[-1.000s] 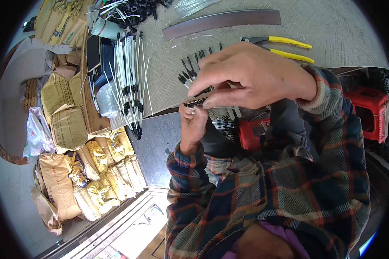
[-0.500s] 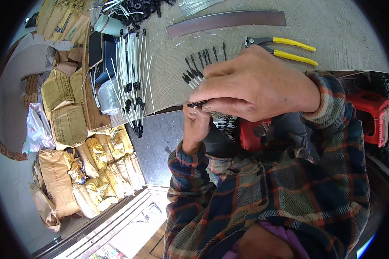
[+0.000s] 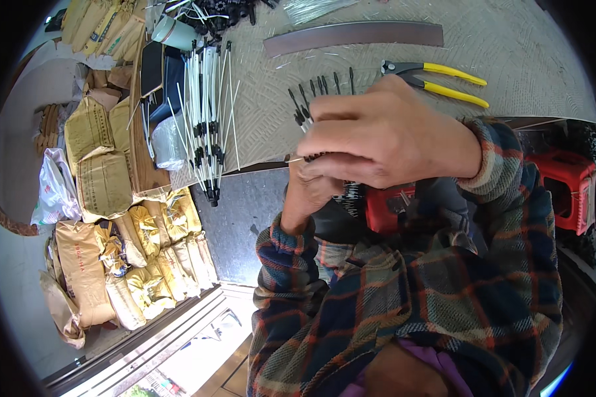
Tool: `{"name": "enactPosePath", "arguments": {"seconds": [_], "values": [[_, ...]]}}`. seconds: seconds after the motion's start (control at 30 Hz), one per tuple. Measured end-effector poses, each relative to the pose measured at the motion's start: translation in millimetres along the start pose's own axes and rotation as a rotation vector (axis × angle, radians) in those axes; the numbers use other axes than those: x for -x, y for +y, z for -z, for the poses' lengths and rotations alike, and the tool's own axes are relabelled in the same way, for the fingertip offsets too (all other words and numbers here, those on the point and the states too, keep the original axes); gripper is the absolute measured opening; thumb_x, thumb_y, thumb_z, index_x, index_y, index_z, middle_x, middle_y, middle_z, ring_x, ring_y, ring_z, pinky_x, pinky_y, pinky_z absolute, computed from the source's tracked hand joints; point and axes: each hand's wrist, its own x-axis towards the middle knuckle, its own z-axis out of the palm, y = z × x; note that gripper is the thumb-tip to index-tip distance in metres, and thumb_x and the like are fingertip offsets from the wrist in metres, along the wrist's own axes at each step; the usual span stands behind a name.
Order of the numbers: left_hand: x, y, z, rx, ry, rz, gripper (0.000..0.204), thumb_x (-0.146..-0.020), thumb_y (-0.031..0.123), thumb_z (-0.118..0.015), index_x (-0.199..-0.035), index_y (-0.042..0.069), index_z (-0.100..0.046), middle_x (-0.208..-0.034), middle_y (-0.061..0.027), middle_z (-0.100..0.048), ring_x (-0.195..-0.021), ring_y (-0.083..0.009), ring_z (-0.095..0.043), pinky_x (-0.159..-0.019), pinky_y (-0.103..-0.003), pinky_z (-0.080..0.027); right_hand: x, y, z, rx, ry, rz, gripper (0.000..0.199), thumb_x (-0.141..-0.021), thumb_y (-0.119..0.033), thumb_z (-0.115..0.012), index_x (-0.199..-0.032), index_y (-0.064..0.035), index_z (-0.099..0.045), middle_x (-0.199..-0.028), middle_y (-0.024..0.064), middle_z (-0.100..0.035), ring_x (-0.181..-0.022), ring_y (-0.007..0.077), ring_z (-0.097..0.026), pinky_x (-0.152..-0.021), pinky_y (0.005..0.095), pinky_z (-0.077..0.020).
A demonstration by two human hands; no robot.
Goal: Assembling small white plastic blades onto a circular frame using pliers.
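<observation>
My right hand (image 3: 387,132) is curled over my left hand (image 3: 309,188) at the near edge of the table, fingertips meeting thumb in a pinch. Its fingers hide what they pinch; a short thin pale strand shows at the fingertips. Closed beneath it, my left hand grips a bundle of thin rods (image 3: 303,114) with black tips, which fan out past my right knuckles. Dark, thin ends (image 3: 352,198) show below the hands. Beyond my right hand lie pincers (image 3: 437,79) with yellow handles and dark jaws.
Many white rods with black fittings (image 3: 208,119) lie at the table's left. Behind are a pale green cup (image 3: 173,33), black parts (image 3: 222,16) and a long brown strip (image 3: 354,36). Wrapped brown packages (image 3: 86,271) fill the left side. A red stool (image 3: 566,192) stands at right.
My right hand has shifted slightly and now covers more of my left fingers. A thin pale strand has come into sight at the fingertips. The whole view has shifted a little.
</observation>
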Motion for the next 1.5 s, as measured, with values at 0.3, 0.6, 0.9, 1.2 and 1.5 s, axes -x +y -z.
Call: {"name": "enactPosePath", "arguments": {"seconds": [0.3, 0.6, 0.9, 1.2, 1.5], "values": [[-9, 23, 3, 0.053, -0.256, 0.269, 0.025, -0.081, -0.003, -0.056, -0.105, -0.007, -0.059, -0.105, -0.0169, -0.061, -0.101, -0.0223, -0.057, -0.089, -0.032, -0.043, -20, 117, 14, 0.141, -0.125, -0.267, 0.016, -0.084, -0.015, -0.052, -0.087, -0.0019, -0.062, -0.070, 0.0108, -0.059, -0.060, 0.0199, -0.057, -0.055, 0.0298, -0.0434], [-12, 20, 7, 0.265, -0.237, 0.325, 0.024, -0.078, -0.002, -0.060, -0.102, -0.007, -0.061, -0.110, -0.0220, -0.058, -0.107, -0.0257, -0.054, -0.094, -0.035, -0.040, -46, 244, -14, 0.644, -0.370, -0.371, 0.013, -0.073, -0.015, -0.051, -0.075, -0.0088, -0.062, -0.074, 0.0158, -0.061, -0.071, 0.0338, -0.061, -0.059, 0.0432, -0.0484], [-21, 16, 4, 0.212, -0.204, 0.302, 0.023, -0.081, 0.001, -0.060, -0.102, -0.007, -0.060, -0.107, -0.0179, -0.060, -0.098, -0.0215, -0.059, -0.087, -0.032, -0.046, -39, 252, 3, 0.628, -0.331, -0.348, 0.014, -0.072, -0.014, -0.051, -0.075, -0.0051, -0.061, -0.078, 0.0137, -0.063, -0.072, 0.0335, -0.061, -0.062, 0.0424, -0.0495], [-17, 11, 1, 0.274, -0.169, 0.225, 0.021, -0.083, 0.001, -0.058, -0.104, -0.001, -0.062, -0.105, -0.0080, -0.063, -0.091, -0.0086, -0.056, -0.082, -0.025, -0.044, -8, 36, 35, -0.499, -0.055, -0.609, 0.019, -0.085, -0.012, -0.055, -0.103, -0.0062, -0.053, -0.066, -0.0021, -0.051, -0.053, 0.0044, -0.041, -0.048, 0.0203, -0.0328], [-16, 21, -4, 0.181, -0.129, 0.249, 0.021, -0.082, 0.001, -0.060, -0.103, -0.001, -0.062, -0.102, -0.0083, -0.064, -0.092, -0.0108, -0.057, -0.081, -0.025, -0.045, 9, 24, 9, -0.142, 0.002, -0.423, 0.024, -0.077, -0.008, -0.065, -0.098, -0.0044, -0.054, -0.055, 0.0058, -0.046, -0.048, 0.0120, -0.044, -0.046, 0.0272, -0.0340]]}}
